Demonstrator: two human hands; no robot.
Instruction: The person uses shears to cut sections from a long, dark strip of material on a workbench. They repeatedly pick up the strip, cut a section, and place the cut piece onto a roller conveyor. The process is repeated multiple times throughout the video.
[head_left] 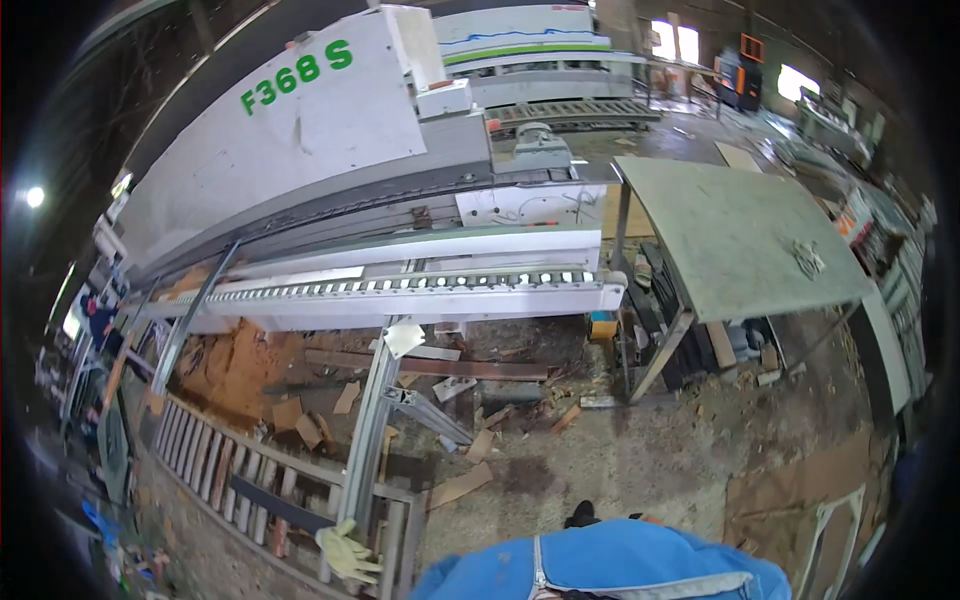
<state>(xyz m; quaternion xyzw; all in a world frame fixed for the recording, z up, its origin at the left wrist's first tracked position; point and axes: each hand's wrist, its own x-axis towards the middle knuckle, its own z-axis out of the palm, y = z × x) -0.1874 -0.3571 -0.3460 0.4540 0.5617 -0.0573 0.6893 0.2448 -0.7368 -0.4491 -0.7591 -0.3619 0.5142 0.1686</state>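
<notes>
Neither of my hands shows. My blue jacket (620, 560) with its pale zip fills the lower edge, and the dark tip of a shoe (581, 514) pokes out beyond it. To the left, a pale yellow work glove (347, 553) rests at the near end of a metal rail, its fingers spread; no sleeve joins it. That rail (371, 430) runs away from me to a long white machine beam (440, 302) with a row of small rollers along it. A whitish plate (405, 340) sits where rail and beam meet.
A low roller conveyor (225, 470) lies at the left, a dark strip (282, 503) across it. A greenish metal-topped table (745, 240) stands right. The big white machine (290, 120) rises behind the beam. Wood offcuts (460, 485) and sawdust (235, 370) litter the floor.
</notes>
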